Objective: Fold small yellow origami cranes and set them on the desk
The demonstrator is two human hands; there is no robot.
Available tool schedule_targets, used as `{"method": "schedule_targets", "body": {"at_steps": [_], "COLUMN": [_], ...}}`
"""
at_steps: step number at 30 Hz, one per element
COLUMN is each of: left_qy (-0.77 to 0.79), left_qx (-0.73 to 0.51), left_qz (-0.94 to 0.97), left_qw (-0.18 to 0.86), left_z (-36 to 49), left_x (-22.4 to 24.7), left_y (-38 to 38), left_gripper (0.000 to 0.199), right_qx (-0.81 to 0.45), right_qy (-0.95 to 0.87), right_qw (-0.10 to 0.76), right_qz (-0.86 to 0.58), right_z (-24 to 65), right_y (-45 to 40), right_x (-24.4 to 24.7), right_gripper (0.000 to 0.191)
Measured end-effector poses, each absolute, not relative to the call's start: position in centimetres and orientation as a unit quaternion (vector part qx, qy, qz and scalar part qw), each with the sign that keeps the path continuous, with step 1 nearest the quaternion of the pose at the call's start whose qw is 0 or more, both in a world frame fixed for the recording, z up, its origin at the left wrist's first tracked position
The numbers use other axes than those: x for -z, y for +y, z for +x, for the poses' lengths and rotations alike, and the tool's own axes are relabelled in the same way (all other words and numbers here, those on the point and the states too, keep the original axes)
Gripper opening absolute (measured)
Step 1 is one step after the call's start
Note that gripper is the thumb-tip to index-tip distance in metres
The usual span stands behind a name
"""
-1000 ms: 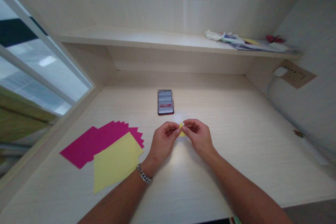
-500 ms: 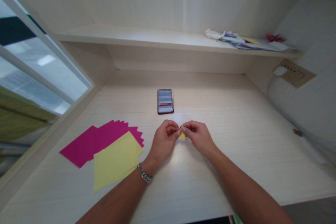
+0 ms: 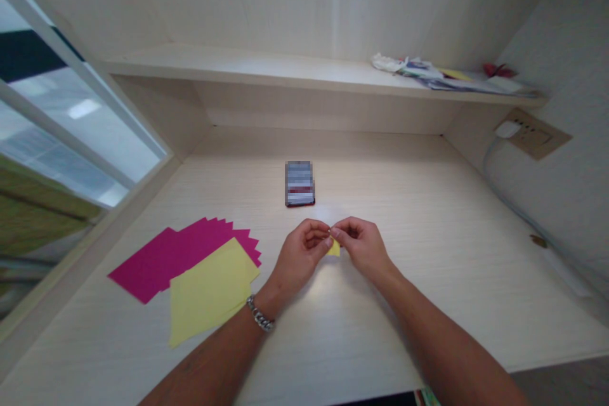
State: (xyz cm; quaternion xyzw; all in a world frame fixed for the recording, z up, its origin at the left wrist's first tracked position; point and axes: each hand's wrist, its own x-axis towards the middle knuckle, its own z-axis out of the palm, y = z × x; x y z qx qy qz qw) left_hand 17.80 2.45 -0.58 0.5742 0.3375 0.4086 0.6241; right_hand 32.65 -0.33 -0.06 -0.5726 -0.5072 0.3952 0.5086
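Between both hands is a small piece of yellow paper (image 3: 335, 248), mostly covered by the fingers. My left hand (image 3: 304, 250) pinches its left side with thumb and fingertips. From the other side my right hand (image 3: 364, 244) grips its upper edge between thumb and forefinger. The fingertips of the two hands meet or nearly meet. Left of my left forearm lie sheets of yellow paper (image 3: 209, 288), partly over a fan of magenta paper sheets (image 3: 185, 257). A phone (image 3: 299, 184) with a blurred screen lies flat just beyond the hands.
A shelf (image 3: 261, 66) runs across the back, with papers (image 3: 438, 73) heaped at its right end. On the right wall a socket (image 3: 535, 134) holds a white plug, its cable (image 3: 511, 203) trailing down. A window-like frame (image 3: 80, 82) borders the left side.
Both hands have shifted very slightly to the right with the small yellow paper, and more of its lower part shows. The sheets and phone stay where they were.
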Motion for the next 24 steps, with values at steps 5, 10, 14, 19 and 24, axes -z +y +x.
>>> {"method": "schedule_targets", "body": {"at_steps": [5,10,14,19,24], "left_qy": [0.347,0.355,0.34,0.309,0.322], "left_qx": [-0.403,-0.396,-0.421,-0.449,-0.433], "left_qz": [0.567,0.545,0.486,0.431,0.457], "left_qw": [0.629,0.648,0.687,0.719,0.707], "left_z": [17.5,17.5,17.3,17.1,17.1], "left_x": [0.3,0.5,0.5,0.1,0.4], "left_y": [2.9,3.1,3.3,3.5,3.6], "left_gripper": [0.023,0.025,0.028,0.03,0.031], "right_qx": [-0.409,-0.439,-0.494,-0.531,-0.46], "right_qy": [-0.482,-0.454,-0.426,-0.421,-0.471], "right_qw": [0.534,0.559,0.564,0.553,0.538], "right_qz": [-0.562,-0.537,-0.506,-0.485,-0.527], "right_z": [32.5,32.3,32.2,31.9,32.0], "right_y": [-0.3,-0.3,-0.5,-0.7,-0.9], "right_x": [0.0,0.1,-0.1,-0.4,-0.5], "right_gripper": [0.017,0.019,0.023,0.022,0.015]}}
